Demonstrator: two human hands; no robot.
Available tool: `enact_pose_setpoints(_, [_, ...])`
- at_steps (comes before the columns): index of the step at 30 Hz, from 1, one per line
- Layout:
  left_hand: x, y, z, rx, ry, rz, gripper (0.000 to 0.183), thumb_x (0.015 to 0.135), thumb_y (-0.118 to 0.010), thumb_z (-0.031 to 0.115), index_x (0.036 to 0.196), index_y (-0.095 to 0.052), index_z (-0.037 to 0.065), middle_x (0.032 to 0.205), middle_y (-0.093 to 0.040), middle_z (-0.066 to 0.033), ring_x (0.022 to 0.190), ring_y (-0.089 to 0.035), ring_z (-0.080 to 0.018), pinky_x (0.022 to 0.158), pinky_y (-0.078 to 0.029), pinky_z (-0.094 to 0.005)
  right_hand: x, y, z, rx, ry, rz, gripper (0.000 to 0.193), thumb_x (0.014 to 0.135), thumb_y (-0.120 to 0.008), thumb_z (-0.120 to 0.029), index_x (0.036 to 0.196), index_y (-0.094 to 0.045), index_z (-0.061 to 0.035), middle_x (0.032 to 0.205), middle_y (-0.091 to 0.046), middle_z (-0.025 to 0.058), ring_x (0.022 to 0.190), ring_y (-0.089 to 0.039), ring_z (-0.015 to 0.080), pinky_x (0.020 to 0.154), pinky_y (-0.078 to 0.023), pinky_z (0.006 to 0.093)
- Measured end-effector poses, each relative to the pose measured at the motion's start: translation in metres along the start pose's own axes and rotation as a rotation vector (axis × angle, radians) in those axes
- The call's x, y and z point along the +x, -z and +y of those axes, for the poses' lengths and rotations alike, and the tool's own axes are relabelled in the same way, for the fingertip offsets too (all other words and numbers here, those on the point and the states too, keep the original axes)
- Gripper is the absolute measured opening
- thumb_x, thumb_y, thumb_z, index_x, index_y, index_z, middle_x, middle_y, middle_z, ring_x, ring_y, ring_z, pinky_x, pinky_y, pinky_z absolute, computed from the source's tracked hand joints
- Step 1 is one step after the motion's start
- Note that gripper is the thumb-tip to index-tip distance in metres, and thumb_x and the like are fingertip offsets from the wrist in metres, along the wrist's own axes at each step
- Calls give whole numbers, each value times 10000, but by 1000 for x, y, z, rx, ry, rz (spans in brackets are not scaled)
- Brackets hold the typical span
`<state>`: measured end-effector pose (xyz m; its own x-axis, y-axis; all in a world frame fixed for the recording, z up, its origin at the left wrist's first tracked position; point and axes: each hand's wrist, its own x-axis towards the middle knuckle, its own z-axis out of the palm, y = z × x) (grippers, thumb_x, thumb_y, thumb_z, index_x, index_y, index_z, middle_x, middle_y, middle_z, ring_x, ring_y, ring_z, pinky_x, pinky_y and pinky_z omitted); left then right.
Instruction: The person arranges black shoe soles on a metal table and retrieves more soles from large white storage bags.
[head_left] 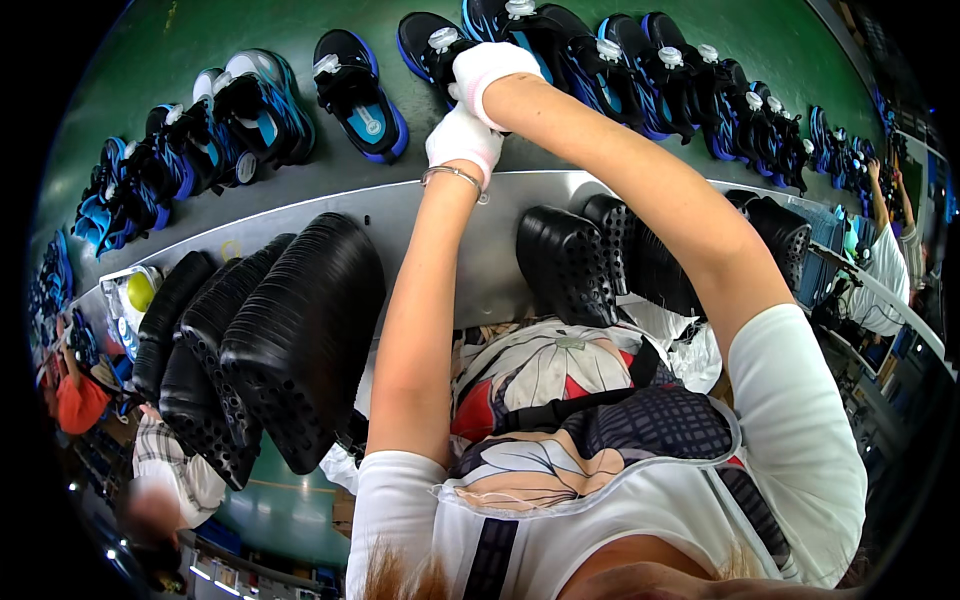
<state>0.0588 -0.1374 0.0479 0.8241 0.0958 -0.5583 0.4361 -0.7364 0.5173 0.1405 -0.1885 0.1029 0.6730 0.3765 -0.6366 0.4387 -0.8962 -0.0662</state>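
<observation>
Both my hands wear white gloves and meet at the far edge of a grey metal ledge. My right hand (492, 72) bends over the heel end of a black sneaker (425, 38) that has a white dial on its tongue and a bluish-purple sole. Just below it, my left hand (465, 142) is curled close against the right one. Fingers of both hands are bent inward, and whatever lies between them is hidden. A bracelet circles my left wrist. Left of my hands stands a single black sneaker (362, 98) with a light-blue insole.
Long rows of similar sneakers (265, 110) stretch left and right on a green surface. Stacks of black perforated, ribbed pieces (305, 320) stand nearer me on the left, with more stacks (565, 262) on the right. Other people (885, 275) work at both sides.
</observation>
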Motion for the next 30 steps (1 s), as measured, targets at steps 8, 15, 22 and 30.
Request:
enact_pose_setpoints(8, [11,-13,-24,-107,-68,30,361,790,-657,303,1080,-648,88,1065,-653,-190,988,-609,-379,828,-508,-432,18,-8,-8,48,-5,49,263,786,-652,-111,1037,-693,-45,1043,-688,155,969,-671,296,815,-543,383])
enact_pose_setpoints(15, [6,-4,-27,24,-93,7,391,821,-613,376,1073,-669,83,1092,-655,-191,1044,-615,-349,857,-508,-417,5,-2,-10,-8,124,7,294,746,-691,-160,1032,-713,-93,1083,-690,99,999,-668,242,836,-533,359])
enact_pose_setpoints(22, [-10,26,-37,266,-272,150,374,842,-643,255,1124,-617,11,1115,-607,-174,1024,-579,-366,866,-471,-408,-94,7,45,302,269,142,371,872,-515,-358,1017,-662,-50,980,-679,151,946,-640,339,829,-500,434])
enact_pose_setpoints(30, [-84,28,-50,359,-396,567,459,827,-659,186,1262,-567,74,1232,-547,-206,1103,-536,-367,948,-421,-428,-342,-33,222,548,-154,607,283,897,-557,-290,1078,-650,-95,1011,-671,106,944,-638,273,864,-500,355])
